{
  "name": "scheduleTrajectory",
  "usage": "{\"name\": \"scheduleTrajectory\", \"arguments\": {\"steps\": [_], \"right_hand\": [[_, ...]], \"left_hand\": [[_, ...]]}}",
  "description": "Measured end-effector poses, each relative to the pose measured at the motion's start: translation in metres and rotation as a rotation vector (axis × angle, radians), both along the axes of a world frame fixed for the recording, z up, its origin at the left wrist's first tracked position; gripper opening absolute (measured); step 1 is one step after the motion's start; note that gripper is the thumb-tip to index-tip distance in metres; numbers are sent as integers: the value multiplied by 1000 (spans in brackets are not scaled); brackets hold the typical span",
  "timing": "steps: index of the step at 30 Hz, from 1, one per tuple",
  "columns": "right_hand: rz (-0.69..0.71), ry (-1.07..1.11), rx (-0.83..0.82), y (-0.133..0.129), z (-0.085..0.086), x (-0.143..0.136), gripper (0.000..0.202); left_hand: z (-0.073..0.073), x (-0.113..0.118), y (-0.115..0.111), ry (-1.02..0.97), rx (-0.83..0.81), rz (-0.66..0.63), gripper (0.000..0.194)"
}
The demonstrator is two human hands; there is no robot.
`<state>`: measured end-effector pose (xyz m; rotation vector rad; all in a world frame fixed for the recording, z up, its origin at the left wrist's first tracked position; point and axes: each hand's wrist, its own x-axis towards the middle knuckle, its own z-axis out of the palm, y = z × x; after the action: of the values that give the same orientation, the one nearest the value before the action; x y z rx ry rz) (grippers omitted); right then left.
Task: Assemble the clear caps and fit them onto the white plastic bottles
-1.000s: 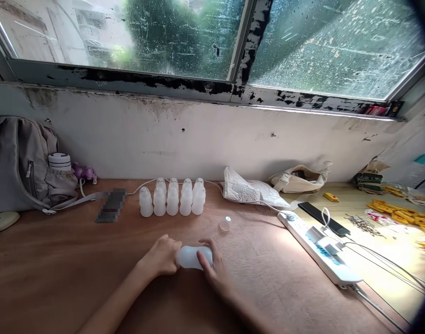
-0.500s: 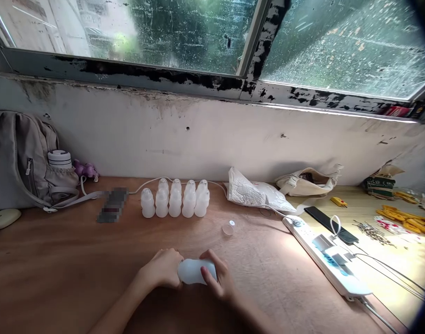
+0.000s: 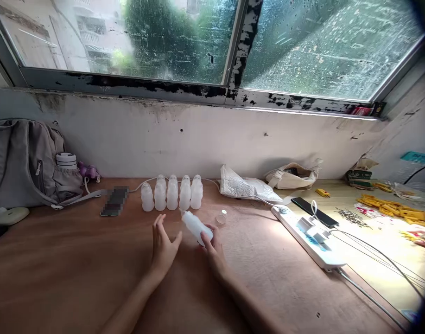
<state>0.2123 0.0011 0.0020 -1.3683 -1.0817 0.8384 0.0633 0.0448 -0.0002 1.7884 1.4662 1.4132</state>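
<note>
My right hand [image 3: 215,248] is wrapped round the base end of a translucent white plastic bottle [image 3: 196,227]. The bottle is tilted, its narrow neck pointing up and left. Beside it on the left, my left hand [image 3: 164,250] is open, thumb and fingers apart, with nothing in it. Just beyond the bottle's tip stand several similar bottles [image 3: 172,195] upright, close together. To the right of the held bottle, a small clear cap [image 3: 221,217] with a white part lies on the table.
A power strip [image 3: 307,239] with chargers and cables runs along the right, beside a black phone [image 3: 314,212]. A white padded bag [image 3: 245,185] and a cloth pouch [image 3: 294,176] lie by the wall. Yellow parts [image 3: 393,206] sit far right. A grey backpack [image 3: 22,162] stands left.
My left hand has let go of the bottle's neck end and opened. My right hand has carried the bottle away from me and tipped its neck upward. The view has shifted right.
</note>
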Motion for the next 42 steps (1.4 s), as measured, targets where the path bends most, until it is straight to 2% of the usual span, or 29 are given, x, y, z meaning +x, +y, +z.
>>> {"name": "scheduleTrajectory", "arguments": {"steps": [1,3,5,6,8,10,12,15,17,18,20,23,29,34,38,40,42], "right_hand": [[12,-18,30,0,-3,-1,36],[66,-131,106,-2,-7,-5,36],[186,-282,211,-5,-8,-10,39],[276,-357,274,-7,-8,-12,41],[444,-497,385,-9,-8,-14,43],[481,-606,438,-6,-8,-8,39],[327,-676,441,3,-11,6,33],[-25,-736,406,22,-19,43,33],[-185,-778,373,35,-26,69,39],[-222,-783,357,40,-29,80,43],[-256,-765,316,48,-35,97,50],[-204,-731,255,53,-39,108,56],[-65,-673,153,53,-40,105,38],[-94,-277,132,48,-30,95,39],[-33,54,125,39,-15,81,39],[6,141,93,35,-9,76,40],[42,200,47,32,-5,71,41]], "left_hand": [[-2,1,0,-110,-101,-44,51],[-6,1,-4,-304,-325,-234,44],[-8,2,-8,-465,-437,-415,42],[-9,2,-10,-529,-444,-454,40],[-8,2,-12,-616,-435,-436,35],[-6,0,-11,-661,-465,-396,33],[-2,-2,-9,-703,-509,-394,35],[4,-6,-8,-786,-596,-460,39],[8,-8,-9,-822,-643,-498,41],[9,-9,-9,-831,-656,-506,41],[10,-10,-9,-835,-657,-509,41],[10,-11,-9,-836,-650,-532,42],[9,-12,-10,-779,-694,-689,39],[3,-7,-9,-763,-723,-760,38],[2,-9,-6,-793,-769,-884,38],[4,-12,-6,-803,-757,-889,38],[6,-15,-7,-785,-718,-831,40]]}}
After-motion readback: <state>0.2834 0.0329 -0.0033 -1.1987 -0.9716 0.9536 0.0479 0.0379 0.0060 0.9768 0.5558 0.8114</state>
